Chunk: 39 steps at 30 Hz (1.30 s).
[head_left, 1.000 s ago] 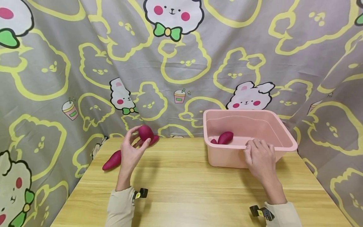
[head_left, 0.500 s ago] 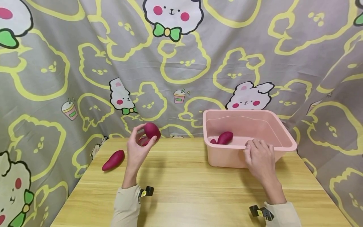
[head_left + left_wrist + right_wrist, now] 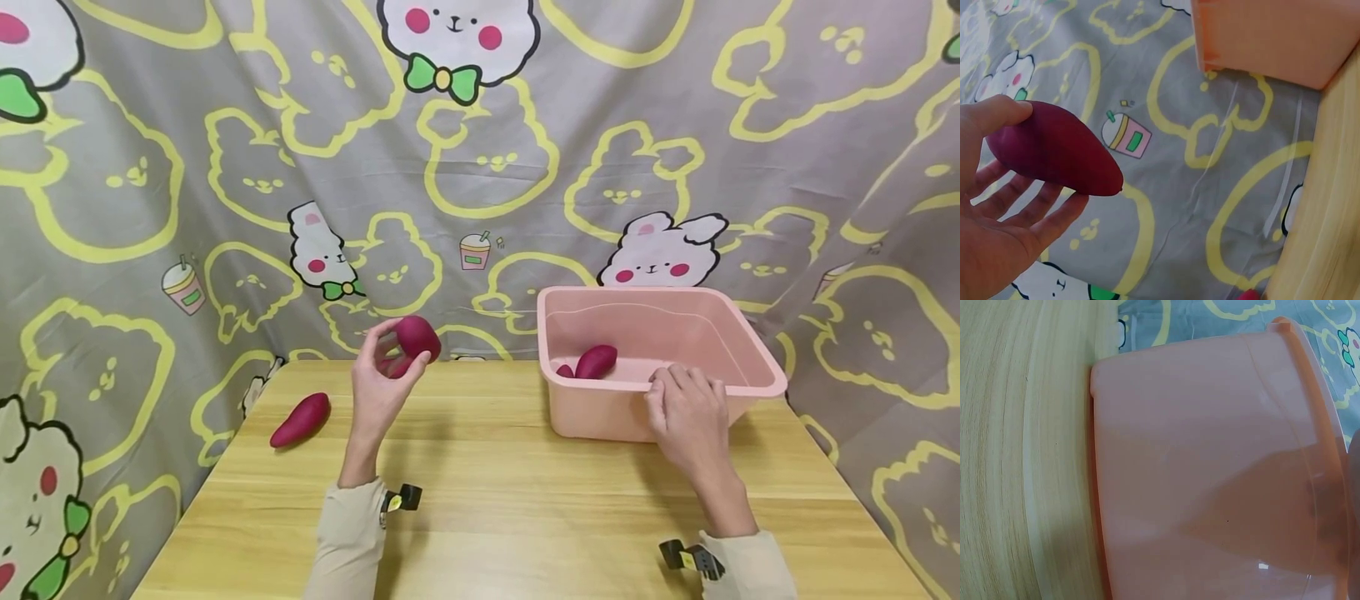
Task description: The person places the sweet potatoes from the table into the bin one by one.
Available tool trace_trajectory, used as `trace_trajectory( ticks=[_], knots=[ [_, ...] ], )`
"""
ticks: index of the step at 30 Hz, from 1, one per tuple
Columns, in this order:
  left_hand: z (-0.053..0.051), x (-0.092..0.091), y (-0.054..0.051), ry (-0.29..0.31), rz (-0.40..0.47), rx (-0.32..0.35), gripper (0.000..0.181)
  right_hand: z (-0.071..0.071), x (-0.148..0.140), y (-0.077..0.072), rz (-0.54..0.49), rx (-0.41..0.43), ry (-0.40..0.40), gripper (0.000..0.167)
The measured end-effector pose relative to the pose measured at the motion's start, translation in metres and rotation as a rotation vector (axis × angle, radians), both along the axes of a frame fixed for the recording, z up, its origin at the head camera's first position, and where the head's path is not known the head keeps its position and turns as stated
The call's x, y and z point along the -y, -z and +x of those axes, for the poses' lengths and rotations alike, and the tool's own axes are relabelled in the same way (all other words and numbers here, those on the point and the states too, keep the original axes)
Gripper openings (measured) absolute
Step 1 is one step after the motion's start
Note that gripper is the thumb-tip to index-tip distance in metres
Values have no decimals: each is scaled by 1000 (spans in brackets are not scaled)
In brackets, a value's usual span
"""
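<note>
My left hand (image 3: 382,383) grips a dark red, tapered root-like piece (image 3: 417,337) above the back of the table. The left wrist view shows the thumb on top of this piece (image 3: 1054,147) and fingers beneath it. Curled over the front rim of a pink bin (image 3: 600,412) are the fingers of my right hand (image 3: 690,417). Inside the bin, at its left, lie a similar dark red piece (image 3: 596,362) and a small visible part of another (image 3: 565,371). The right wrist view is mostly filled by the bin's side (image 3: 1210,462).
Another dark red piece (image 3: 302,420) lies on the wooden table (image 3: 510,500) at the left. A grey patterned curtain (image 3: 495,200) hangs behind the table and along both sides. The bin stands at the back right.
My left hand has moved right and slightly up with its dark red piece, away from the piece lying at the left. My right hand stays on the bin's rim.
</note>
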<state>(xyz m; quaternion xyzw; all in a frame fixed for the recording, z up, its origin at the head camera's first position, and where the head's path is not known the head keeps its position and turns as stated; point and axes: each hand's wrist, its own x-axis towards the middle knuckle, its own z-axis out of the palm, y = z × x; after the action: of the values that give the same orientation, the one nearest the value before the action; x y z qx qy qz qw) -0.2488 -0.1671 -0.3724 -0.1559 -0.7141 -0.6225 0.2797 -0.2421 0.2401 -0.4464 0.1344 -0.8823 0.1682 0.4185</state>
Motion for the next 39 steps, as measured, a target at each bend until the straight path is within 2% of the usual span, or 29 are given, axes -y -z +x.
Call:
trace_trajectory(
  ticks=[6, 13, 16, 21, 27, 39],
  knots=[
    [-1, -7, -2, 13, -7, -13, 57, -1, 1, 1, -3, -4, 3, 34],
    [-19, -6, 17, 55, 33, 16, 61, 1, 1, 0, -3, 7, 3, 33],
    [-21, -9, 18, 86, 54, 13, 60, 1, 1, 0, 0, 13, 4, 32],
    [-21, -16, 17, 123, 73, -19, 58, 2, 0, 0, 6, 17, 3, 32],
    [-22, -26, 12, 135, 62, -59, 58, 2, 0, -1, 9, 15, 1, 32],
    [-27, -39, 9, 164, 39, -87, 59, 2, 2, -1, 8, -7, 0, 31]
  ],
)
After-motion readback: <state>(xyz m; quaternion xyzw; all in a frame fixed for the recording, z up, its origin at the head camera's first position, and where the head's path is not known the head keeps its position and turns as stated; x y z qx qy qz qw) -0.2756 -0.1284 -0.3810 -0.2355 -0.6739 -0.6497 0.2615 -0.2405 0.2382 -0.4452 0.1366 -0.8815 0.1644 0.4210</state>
